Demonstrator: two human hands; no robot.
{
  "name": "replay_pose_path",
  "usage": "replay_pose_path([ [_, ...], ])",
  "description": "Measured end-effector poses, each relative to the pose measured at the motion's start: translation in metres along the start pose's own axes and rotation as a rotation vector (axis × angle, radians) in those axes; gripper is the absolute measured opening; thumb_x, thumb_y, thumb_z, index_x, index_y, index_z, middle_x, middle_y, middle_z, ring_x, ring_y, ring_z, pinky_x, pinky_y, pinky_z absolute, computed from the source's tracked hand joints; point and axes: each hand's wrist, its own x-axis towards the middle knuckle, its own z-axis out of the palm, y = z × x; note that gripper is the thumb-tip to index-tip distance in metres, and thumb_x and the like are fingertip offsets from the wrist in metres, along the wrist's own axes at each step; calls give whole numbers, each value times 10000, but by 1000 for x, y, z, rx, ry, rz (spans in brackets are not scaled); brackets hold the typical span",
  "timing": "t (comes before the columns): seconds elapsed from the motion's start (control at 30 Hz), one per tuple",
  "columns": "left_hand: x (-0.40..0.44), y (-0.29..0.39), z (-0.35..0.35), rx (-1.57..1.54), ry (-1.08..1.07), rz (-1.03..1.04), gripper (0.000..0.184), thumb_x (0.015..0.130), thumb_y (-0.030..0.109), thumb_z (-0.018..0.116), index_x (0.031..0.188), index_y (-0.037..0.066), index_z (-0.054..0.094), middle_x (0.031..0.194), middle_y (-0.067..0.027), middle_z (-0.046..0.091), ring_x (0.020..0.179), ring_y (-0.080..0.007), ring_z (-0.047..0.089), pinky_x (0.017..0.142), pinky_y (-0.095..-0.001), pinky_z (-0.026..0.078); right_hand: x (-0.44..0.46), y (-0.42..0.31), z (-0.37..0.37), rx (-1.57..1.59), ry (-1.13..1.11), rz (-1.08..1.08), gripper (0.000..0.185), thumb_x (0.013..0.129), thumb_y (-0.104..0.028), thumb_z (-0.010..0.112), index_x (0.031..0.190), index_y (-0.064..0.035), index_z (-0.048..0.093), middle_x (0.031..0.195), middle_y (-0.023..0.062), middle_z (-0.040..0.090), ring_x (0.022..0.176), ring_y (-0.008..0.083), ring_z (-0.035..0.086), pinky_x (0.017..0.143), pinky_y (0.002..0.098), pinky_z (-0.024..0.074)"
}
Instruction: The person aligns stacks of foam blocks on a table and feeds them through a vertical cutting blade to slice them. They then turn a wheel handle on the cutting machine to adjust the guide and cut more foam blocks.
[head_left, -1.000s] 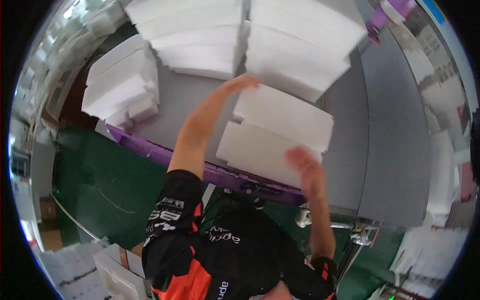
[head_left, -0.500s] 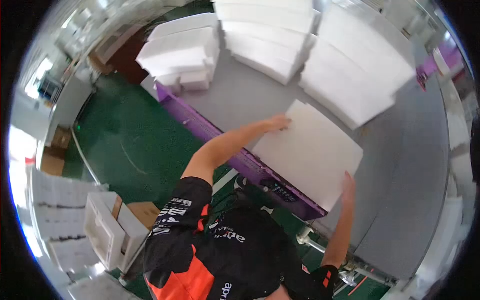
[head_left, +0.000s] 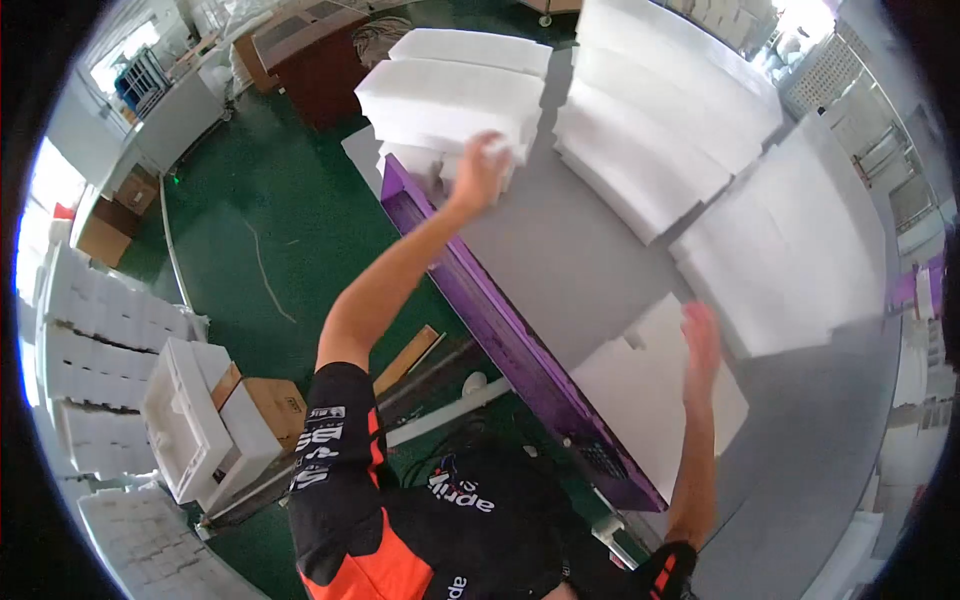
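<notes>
My left hand point(head_left: 481, 172) is raised over the small white foam blocks point(head_left: 457, 174) at the front of the left foam stack point(head_left: 450, 100). Its fingers are curled, and a bit of white shows between them; whether that is a held piece or the foam behind is unclear. My right hand point(head_left: 702, 338), slightly blurred, has its fingers stretched out above the right part of a flat white foam sheet point(head_left: 650, 400). The sheet lies on the grey table point(head_left: 560, 270) against the purple edge rail point(head_left: 500, 320), and a small notch-like mark shows near its far edge.
Tall stacks of white foam sheets point(head_left: 650, 150) and more foam point(head_left: 790, 245) stand along the table's far side. A control panel point(head_left: 603, 459) sits on the rail. Left on the green floor point(head_left: 270, 210) are white foam trays point(head_left: 185, 420) and a cardboard box point(head_left: 275, 408).
My left hand has left the foam sheet and moved up and left to the small foam blocks. My right hand has lifted from the sheet's right edge. The view has shifted.
</notes>
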Motion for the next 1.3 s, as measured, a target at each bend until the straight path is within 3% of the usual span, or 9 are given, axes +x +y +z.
replay_pose_path([
  [0.03, 28, -18, -26, 59, 149, 80, 380, 881, 152, 570, 1249, 106, 486, 1107, -122, 536, 894, -195, 558, 746, -304, 480, 28, -19, 33, 285, -97, -8, 394, 922, -214, 518, 1259, -10, 501, 1270, 97, 508, 1172, 218, 467, 999, 316, 345],
  [0.1, 71, -44, -79, 39, 373, 11, 373, 858, 147, 593, 1206, 48, 505, 1173, -146, 514, 1055, -276, 499, 926, -370, 414, 100, -27, 97, 283, -276, -127, 406, 962, -216, 458, 1321, -26, 437, 1273, 130, 498, 1190, 209, 471, 1010, 305, 362],
  [0.17, 107, -80, -131, 114, 470, -57, 436, 859, 180, 591, 1240, 6, 470, 1200, -171, 505, 1109, -294, 482, 949, -357, 390, 164, -74, 159, 366, -362, 124, 453, 951, -275, 483, 1325, -26, 425, 1303, 134, 473, 1203, 207, 464, 1027, 316, 346],
  [0.2, 120, -99, -150, 142, 526, -97, 478, 861, 213, 589, 1262, -6, 452, 1214, -176, 501, 1124, -294, 474, 952, -348, 384, 202, -69, 193, 413, -384, 188, 570, 930, -378, 497, 1351, -7, 394, 1376, 150, 410, 1256, 249, 414, 1052, 333, 313],
  [0.3, 136, -129, -181, 56, 492, -181, 502, 856, 242, 593, 1269, -3, 448, 1216, -168, 499, 1109, -286, 479, 943, -347, 388, 290, -85, 267, -50, -280, -51, 822, 866, -538, 486, 1377, 77, 298, 1383, 235, 387, 1299, 343, 351, 1068, 384, 292],
  [0.47, 173, -149, -223, -190, 378, -330, 565, 843, 315, 603, 1285, 4, 439, 1220, -149, 495, 1069, -266, 492, 922, -342, 397, 408, -50, 357, -154, -71, 19, 837, 816, -561, 498, 1304, 107, 369, 1328, 297, 411, 1220, 392, 438, 1010, 421, 364],
  [0.73, 195, -172, -209, -276, 166, -391, 601, 833, 363, 618, 1276, -3, 442, 1176, -155, 511, 1035, -243, 499, 898, -335, 400, 501, -14, 378, -185, -48, 60, 817, 806, -527, 526, 1314, 92, 365, 1339, 280, 400, 1197, 377, 449, 978, 411, 382],
  [0.9, 187, -167, -198, -338, 281, -357, 625, 852, 374, 599, 1298, -25, 414, 1141, -185, 536, 986, -255, 538, 830, -328, 448, 511, -4, 357, -232, -50, 32, 807, 799, -507, 543, 1320, 83, 363, 1346, 269, 393, 1183, 368, 456, 958, 405, 394],
  [1.3, 170, -141, -189, -317, 355, -464, 820, 833, 462, 596, 1384, -39, 256, 1332, -258, 354, 1199, -324, 399, 999, -406, 335, 493, -7, 350, -194, -117, -68, 790, 784, -457, 585, 1336, 60, 358, 1362, 243, 376, 1148, 346, 473, 911, 389, 421],
])
